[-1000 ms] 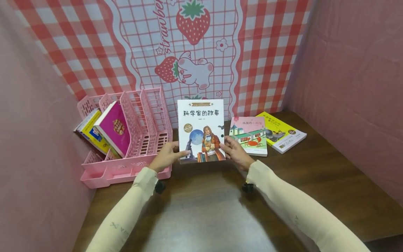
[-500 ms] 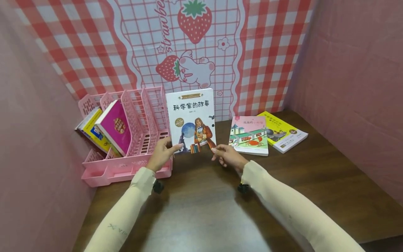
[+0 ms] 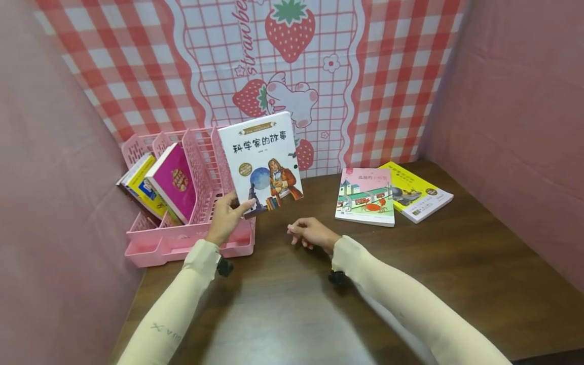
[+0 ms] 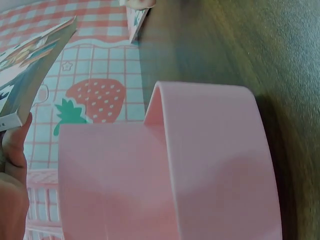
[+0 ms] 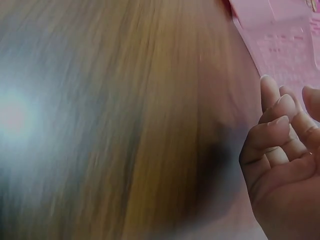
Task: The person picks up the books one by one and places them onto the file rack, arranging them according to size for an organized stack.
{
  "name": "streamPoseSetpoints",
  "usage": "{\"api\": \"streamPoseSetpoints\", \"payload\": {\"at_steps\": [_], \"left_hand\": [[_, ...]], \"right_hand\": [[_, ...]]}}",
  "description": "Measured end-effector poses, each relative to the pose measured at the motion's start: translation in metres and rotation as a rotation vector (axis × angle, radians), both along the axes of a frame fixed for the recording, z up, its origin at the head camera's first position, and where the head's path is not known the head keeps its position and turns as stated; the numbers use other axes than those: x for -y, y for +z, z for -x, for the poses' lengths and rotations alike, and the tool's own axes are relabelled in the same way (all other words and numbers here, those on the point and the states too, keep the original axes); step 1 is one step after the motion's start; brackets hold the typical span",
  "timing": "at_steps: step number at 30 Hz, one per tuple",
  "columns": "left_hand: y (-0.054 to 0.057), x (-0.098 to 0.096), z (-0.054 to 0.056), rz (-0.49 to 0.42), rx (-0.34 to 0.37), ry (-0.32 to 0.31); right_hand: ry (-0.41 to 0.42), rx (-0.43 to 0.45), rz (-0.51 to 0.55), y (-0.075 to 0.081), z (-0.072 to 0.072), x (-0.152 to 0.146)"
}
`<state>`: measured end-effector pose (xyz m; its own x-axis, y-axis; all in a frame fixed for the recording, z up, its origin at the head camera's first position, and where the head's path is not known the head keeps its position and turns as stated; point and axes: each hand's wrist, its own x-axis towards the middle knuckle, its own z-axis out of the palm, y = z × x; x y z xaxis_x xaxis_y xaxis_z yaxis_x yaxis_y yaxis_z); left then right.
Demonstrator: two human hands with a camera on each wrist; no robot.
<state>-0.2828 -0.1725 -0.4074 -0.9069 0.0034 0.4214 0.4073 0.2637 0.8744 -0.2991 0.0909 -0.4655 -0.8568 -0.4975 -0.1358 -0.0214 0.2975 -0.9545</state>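
My left hand (image 3: pixel 225 218) pinches a white book (image 3: pixel 264 159) at its lower left corner, thumb across the front cover. The book is upright, tilted a little to the left, and held off the table in front of the right side of a pink desktop file rack (image 3: pixel 190 247). In the left wrist view, the book's bottom edge (image 4: pixel 35 90) and the rack's smooth front tray (image 4: pixel 215 150) show close up. Apart from the book, my right hand (image 3: pixel 315 234) hovers above the table with loosely curled fingers, holding nothing; the right wrist view shows those fingers (image 5: pixel 270 137) bent.
Leaning in the rack's left slots are a magenta book (image 3: pixel 175 185) and a yellow book (image 3: pixel 147 180) beside other books. A pink-covered book (image 3: pixel 365 195) lies on the brown table (image 3: pixel 283 304) at right, partly over another yellow book (image 3: pixel 417 190). A strawberry-print cloth (image 3: pixel 388 76) hangs behind.
The left hand has raised the white book and carried it left toward the rack, tilting it. The right hand has let go of the book's right edge and dropped away, moving left.
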Motion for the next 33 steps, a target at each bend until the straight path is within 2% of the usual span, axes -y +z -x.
{"api": "streamPoseSetpoints", "payload": {"at_steps": [5,15,22,26,33], "left_hand": [[0.002,0.007,-0.001,0.045,-0.048,0.095],[0.009,0.018,-0.004,0.041,-0.044,0.183],[0.033,0.012,-0.027,0.017,-0.060,0.178],[0.031,0.014,-0.026,0.004,-0.074,0.177],[0.032,0.014,-0.029,0.033,-0.077,0.199]], "right_hand": [[0.032,-0.020,-0.029,0.006,-0.006,0.027],[0.034,-0.063,-0.044,0.016,-0.014,0.078],[-0.032,-0.097,-0.047,0.026,-0.014,0.101],[-0.069,-0.101,-0.057,0.029,-0.014,0.111],[-0.133,-0.047,-0.050,0.031,-0.014,0.120]]}}
